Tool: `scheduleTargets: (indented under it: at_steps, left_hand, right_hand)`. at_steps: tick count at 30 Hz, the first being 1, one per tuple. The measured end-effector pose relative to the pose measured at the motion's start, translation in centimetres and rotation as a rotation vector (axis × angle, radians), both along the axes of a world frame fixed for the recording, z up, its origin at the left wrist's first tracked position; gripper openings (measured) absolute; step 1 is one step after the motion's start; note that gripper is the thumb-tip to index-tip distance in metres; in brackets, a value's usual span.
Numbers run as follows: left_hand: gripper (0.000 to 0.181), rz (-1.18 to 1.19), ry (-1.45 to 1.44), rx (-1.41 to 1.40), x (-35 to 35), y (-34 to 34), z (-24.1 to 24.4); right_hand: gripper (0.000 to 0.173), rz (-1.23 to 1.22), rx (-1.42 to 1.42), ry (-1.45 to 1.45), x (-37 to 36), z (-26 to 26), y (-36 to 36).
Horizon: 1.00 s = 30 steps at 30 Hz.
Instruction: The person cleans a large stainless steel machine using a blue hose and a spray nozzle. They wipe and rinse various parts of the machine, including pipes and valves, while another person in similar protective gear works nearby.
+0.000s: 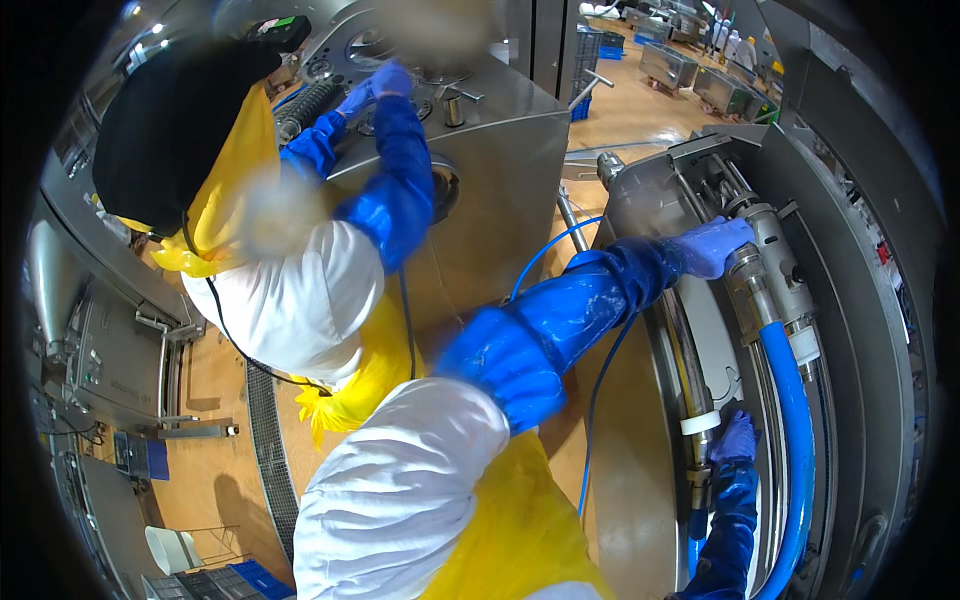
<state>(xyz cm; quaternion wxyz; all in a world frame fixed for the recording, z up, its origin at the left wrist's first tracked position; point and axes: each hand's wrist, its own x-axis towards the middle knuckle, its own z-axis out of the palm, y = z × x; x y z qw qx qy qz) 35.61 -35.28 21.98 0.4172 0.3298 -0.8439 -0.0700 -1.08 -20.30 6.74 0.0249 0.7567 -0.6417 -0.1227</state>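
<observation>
My left hand (712, 247), in a purple-blue glove, reaches across and grips the upper end of a metal hose fitting (750, 281). A thick blue hose (795, 420) runs down from this fitting. Beside it lies a larger metal cylinder (780, 262) with a white collar (805, 345). Lower down, my right hand (735, 436), gloved too, is inside the open steel machine (630, 465), near a metal pipe with a white ring (700, 423). Its fingers are partly hidden, and whether they hold anything is unclear.
At left a co-worker (300, 300) handles parts on a steel machine top (517, 97), where a spring-like coil (307, 109) and a small metal cylinder (454, 111) lie. A thin blue hose (592, 420) hangs between the machines. A floor drain grate (270, 457) runs at left.
</observation>
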Motion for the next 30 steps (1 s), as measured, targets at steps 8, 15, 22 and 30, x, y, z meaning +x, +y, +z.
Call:
scheduleTargets:
  at_steps: [8, 15, 22, 30]
  left_hand:
    - [0.061, 0.042, 0.073, -0.118, 1.4, -2.6, -2.3]
    - [0.057, 0.006, 0.015, 0.031, 2.1, -1.5, 0.1]
    - [0.057, 0.033, 0.052, 0.085, 0.7, -1.5, -0.2]
    - [0.065, -0.05, 0.025, -0.031, 2.2, -2.5, 0.0]
  right_hand:
    - [0.049, 0.079, -0.193, -0.401, 1.9, 0.7, 0.2]
    - [0.032, 0.062, -0.448, -0.271, 0.6, -0.9, -3.2]
    - [0.033, -0.028, -0.447, -0.224, -4.3, 0.4, -0.1]
    - [0.034, 0.075, -0.274, -0.296, -5.6, -1.0, -1.2]
